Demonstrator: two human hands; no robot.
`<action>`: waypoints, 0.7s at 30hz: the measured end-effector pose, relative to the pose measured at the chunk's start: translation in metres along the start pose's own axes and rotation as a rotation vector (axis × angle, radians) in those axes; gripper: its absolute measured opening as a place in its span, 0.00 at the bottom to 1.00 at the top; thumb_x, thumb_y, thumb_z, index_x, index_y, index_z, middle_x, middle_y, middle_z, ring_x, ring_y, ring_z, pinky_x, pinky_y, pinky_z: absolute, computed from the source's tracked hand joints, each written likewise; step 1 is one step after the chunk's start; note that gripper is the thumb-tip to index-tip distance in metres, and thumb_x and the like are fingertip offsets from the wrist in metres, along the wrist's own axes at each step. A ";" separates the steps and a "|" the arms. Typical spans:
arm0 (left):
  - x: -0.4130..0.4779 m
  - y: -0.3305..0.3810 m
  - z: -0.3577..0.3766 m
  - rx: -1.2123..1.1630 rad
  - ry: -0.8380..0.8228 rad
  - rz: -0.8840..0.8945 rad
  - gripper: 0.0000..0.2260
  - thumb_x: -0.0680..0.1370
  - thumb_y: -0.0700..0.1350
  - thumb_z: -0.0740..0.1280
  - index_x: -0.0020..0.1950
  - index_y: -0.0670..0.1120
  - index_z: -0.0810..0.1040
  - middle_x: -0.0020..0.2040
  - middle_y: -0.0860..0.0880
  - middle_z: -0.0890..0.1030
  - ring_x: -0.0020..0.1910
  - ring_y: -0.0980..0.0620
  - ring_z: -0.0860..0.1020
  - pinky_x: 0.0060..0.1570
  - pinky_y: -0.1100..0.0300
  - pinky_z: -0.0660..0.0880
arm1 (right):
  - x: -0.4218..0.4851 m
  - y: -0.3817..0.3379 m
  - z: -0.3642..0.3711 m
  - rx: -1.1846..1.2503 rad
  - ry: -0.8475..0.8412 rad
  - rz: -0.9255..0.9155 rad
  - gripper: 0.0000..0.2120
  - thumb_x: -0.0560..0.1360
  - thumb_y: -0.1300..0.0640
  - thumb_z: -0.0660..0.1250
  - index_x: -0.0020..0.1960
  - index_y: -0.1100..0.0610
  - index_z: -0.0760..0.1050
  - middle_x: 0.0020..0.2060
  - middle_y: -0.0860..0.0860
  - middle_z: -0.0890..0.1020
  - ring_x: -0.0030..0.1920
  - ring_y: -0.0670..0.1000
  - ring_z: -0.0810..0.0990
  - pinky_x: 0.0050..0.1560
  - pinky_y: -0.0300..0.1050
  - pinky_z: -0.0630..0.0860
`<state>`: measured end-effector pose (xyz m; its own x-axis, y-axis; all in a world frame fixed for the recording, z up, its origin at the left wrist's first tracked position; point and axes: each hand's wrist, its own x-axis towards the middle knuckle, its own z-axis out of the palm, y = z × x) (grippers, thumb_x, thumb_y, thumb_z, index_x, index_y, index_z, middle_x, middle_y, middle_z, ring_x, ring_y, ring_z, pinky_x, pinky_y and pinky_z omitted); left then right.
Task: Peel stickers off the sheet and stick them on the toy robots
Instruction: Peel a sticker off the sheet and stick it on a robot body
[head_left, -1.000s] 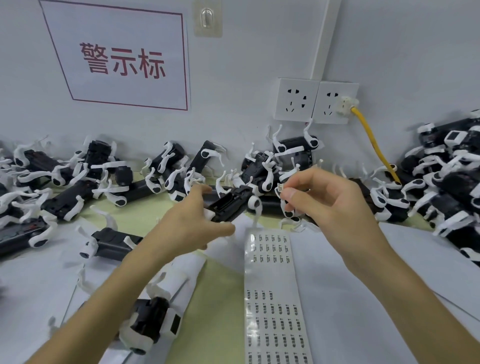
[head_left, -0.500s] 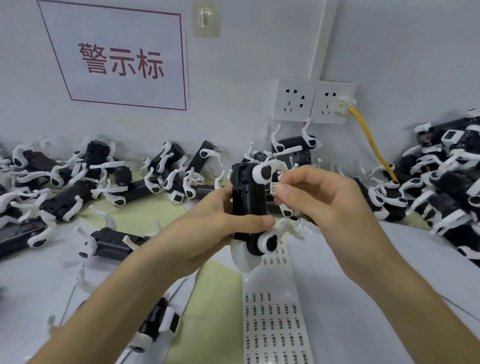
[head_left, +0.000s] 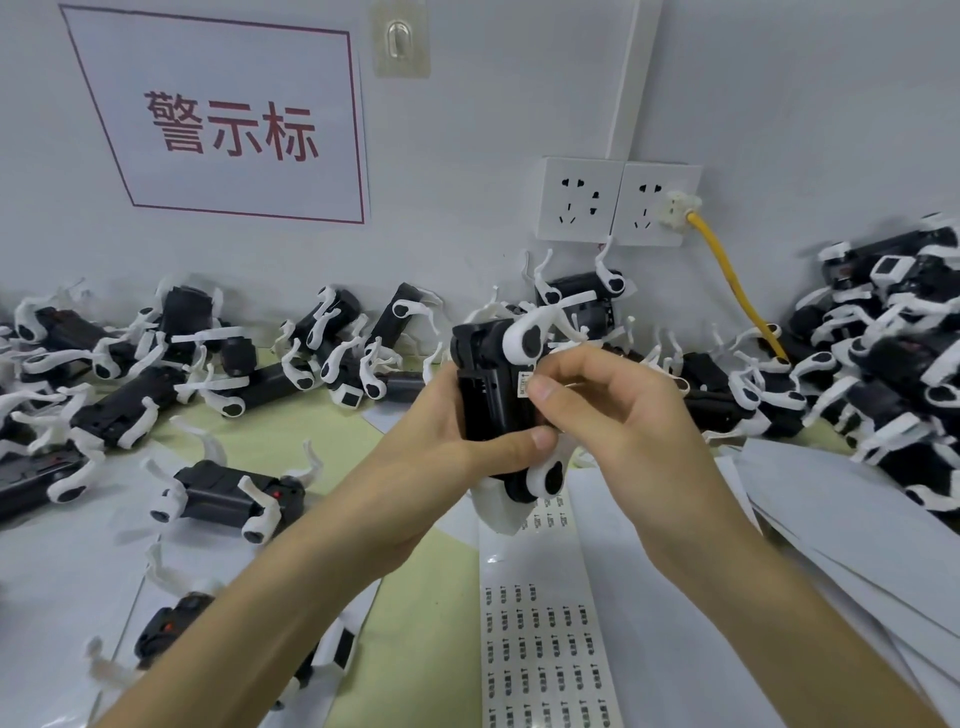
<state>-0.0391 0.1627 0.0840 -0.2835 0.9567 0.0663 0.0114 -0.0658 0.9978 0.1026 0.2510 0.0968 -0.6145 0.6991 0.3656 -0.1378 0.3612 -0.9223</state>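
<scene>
Now that toy robot (head_left: 488, 395) is lifted upright, I log: left hand (head_left: 441, 431) wrapped round it; right hand (head_left: 608, 410) pinching sticker (head_left: 524, 387) at its 3 o'clock side; sheet (head_left: 540, 649) 6 o'clock. Sticking imminent.

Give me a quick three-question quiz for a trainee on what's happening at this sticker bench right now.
1. True or false: the left hand grips a black toy robot.
2. What does the right hand pinch against that robot? A) a sticker B) a pen C) a screwdriver
3. Fill in: the cable plugged into the wall socket is ___.
Key: 1 true; 2 A; 3 yellow.
</scene>
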 end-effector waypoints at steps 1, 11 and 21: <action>0.000 0.000 0.000 0.004 -0.001 -0.001 0.28 0.72 0.43 0.76 0.71 0.44 0.72 0.64 0.45 0.83 0.66 0.46 0.80 0.71 0.43 0.72 | 0.000 0.000 0.000 -0.004 0.000 0.003 0.07 0.78 0.57 0.70 0.42 0.50 0.82 0.34 0.40 0.80 0.40 0.42 0.79 0.42 0.31 0.73; -0.001 0.000 0.000 0.045 0.005 -0.004 0.29 0.70 0.42 0.77 0.69 0.46 0.72 0.61 0.47 0.84 0.63 0.49 0.82 0.70 0.44 0.73 | 0.002 0.002 0.000 -0.011 0.031 0.025 0.06 0.78 0.56 0.70 0.43 0.50 0.82 0.35 0.44 0.80 0.40 0.43 0.79 0.42 0.32 0.74; 0.000 -0.001 0.002 0.049 0.028 0.015 0.30 0.69 0.43 0.77 0.70 0.48 0.72 0.61 0.49 0.84 0.63 0.51 0.82 0.68 0.46 0.75 | 0.001 0.004 0.002 -0.013 0.037 0.036 0.05 0.78 0.55 0.70 0.44 0.51 0.82 0.36 0.45 0.81 0.40 0.44 0.80 0.43 0.34 0.75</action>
<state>-0.0369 0.1631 0.0826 -0.3093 0.9475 0.0814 0.0622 -0.0652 0.9959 0.1002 0.2521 0.0937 -0.5894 0.7344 0.3365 -0.1056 0.3430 -0.9334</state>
